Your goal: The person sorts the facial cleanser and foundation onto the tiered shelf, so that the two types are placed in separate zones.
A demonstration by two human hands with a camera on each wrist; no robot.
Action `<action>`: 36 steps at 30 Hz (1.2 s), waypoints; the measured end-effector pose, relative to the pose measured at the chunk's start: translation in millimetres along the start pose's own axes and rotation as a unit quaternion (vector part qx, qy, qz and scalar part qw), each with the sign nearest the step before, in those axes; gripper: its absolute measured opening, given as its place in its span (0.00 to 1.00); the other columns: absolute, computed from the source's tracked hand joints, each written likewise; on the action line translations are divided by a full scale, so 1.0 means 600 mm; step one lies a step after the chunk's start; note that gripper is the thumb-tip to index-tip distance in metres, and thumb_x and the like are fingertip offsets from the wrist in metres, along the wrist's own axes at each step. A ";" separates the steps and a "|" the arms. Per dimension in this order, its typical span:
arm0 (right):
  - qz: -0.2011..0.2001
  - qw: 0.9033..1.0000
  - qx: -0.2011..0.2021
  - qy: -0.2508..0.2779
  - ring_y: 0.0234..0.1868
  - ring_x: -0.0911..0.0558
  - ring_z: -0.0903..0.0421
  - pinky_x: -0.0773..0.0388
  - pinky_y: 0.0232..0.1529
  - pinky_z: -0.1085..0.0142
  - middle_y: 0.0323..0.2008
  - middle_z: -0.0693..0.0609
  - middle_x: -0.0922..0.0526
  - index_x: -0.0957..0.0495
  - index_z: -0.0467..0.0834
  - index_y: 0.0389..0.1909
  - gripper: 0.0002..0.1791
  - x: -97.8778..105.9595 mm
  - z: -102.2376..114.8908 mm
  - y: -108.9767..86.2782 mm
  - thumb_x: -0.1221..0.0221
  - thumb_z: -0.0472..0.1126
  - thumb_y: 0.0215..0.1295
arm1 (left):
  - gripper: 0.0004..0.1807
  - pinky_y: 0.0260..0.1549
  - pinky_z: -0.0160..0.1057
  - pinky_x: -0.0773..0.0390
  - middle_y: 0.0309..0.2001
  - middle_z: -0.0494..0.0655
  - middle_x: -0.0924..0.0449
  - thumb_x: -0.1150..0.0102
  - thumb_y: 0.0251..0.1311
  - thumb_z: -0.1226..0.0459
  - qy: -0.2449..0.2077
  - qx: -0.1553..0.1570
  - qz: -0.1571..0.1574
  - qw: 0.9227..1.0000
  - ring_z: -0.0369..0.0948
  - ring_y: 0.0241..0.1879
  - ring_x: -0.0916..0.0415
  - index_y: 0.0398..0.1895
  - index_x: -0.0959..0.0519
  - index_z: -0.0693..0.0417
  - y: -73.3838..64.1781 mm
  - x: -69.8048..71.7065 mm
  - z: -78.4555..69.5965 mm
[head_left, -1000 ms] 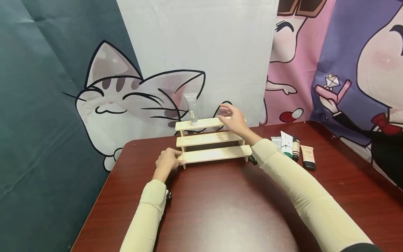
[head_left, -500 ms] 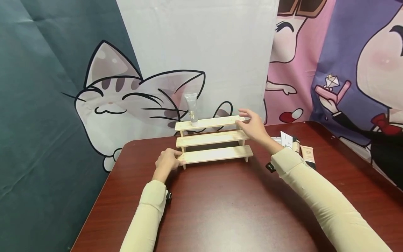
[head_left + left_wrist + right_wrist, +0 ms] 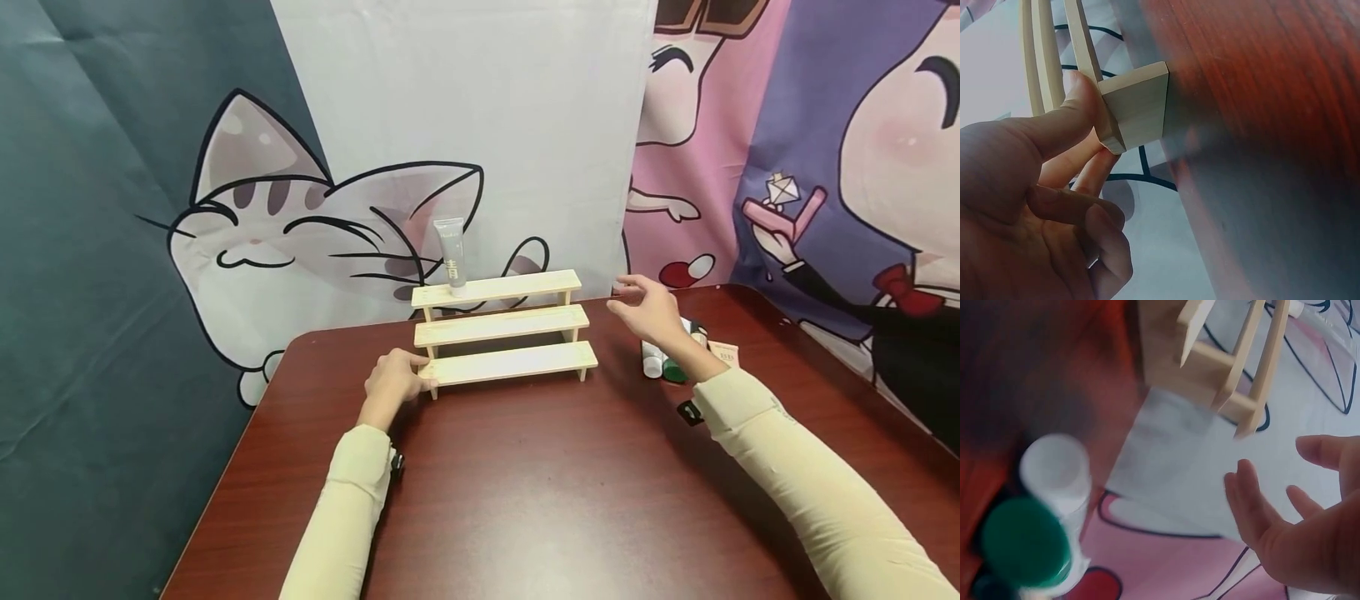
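A pale wooden three-step display stand (image 3: 517, 364) stands at the back of the table. My left hand (image 3: 393, 379) pinches the left end of its lowest step; in the left wrist view the thumb lies on the board (image 3: 1110, 128) and fingertips reach behind its edge. A clear squeeze tube (image 3: 452, 257) stands cap-down on the top step, toward the left. My right hand (image 3: 652, 312) is in the air right of the stand, fingers spread and holding nothing. Close to it lie several cosmetic tubes, including one with a white cap (image 3: 1057, 469) and one with a green cap (image 3: 1025, 542), partly hidden behind the hand.
A beige tube (image 3: 726, 354) lies at the right of the group, partly covered by my right wrist. The reddish-brown table (image 3: 525, 483) extends toward me. Behind it hangs a printed cloth backdrop (image 3: 555, 125) with cartoon figures.
My right hand has moved right, from over the top step's right end to beside the stand, near the tubes. The left hand keeps its place on the stand. The view has shifted slightly.
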State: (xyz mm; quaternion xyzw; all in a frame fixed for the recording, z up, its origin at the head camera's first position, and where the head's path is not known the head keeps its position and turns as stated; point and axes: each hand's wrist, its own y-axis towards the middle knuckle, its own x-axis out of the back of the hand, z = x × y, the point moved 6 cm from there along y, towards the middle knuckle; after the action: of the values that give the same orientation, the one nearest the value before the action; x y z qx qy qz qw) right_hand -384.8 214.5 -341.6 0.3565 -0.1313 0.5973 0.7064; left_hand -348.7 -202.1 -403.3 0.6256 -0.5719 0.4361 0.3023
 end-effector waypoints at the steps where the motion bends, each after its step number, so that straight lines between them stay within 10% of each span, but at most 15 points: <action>1: 0.008 1.000 -0.009 -0.006 0.56 0.21 0.37 0.27 0.53 0.44 0.54 0.36 0.18 0.26 0.40 0.63 0.27 0.004 -0.007 -0.002 0.36 0.44 0.64 | 0.29 0.42 0.54 0.25 0.64 0.57 0.26 0.26 0.53 0.51 -0.001 0.000 -0.001 1.000 0.56 0.52 0.23 0.61 0.19 0.36 0.000 0.000 0.000; 18: 0.129 0.982 -0.112 -0.086 0.60 0.27 0.33 0.27 0.52 0.43 0.61 0.28 0.28 0.33 0.37 0.68 0.34 0.018 -0.094 -0.021 0.38 0.48 0.64 | 0.28 0.42 0.54 0.25 0.64 0.57 0.26 0.26 0.53 0.50 -0.001 -0.001 -0.001 1.000 0.57 0.52 0.23 0.60 0.19 0.35 0.001 0.001 -0.003; 25: 0.137 0.980 -0.128 -0.070 0.50 0.22 0.36 0.17 0.28 0.63 0.59 0.25 0.29 0.35 0.34 0.68 0.35 0.012 -0.101 -0.022 0.38 0.45 0.63 | 0.29 0.38 0.52 0.24 0.64 0.57 0.26 0.26 0.53 0.50 0.001 0.002 -0.002 1.000 0.55 0.49 0.23 0.60 0.19 0.35 0.001 0.001 -0.002; 36: 0.155 0.979 -0.109 -0.080 0.26 0.18 0.49 0.18 0.23 0.63 0.51 0.26 0.27 0.36 0.29 0.66 0.35 -0.010 -0.106 -0.005 0.37 0.42 0.61 | 0.28 0.39 0.54 0.24 0.64 0.57 0.26 0.26 0.52 0.50 -0.002 -0.005 -0.005 1.000 0.57 0.51 0.23 0.60 0.19 0.35 0.001 0.000 -0.001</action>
State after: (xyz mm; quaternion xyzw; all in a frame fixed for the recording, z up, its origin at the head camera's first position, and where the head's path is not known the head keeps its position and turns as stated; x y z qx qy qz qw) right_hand -398.6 251.6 -391.6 0.2998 -0.3051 0.6509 0.6272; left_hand -349.3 -201.9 -403.3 0.6283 -0.5713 0.4303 0.3061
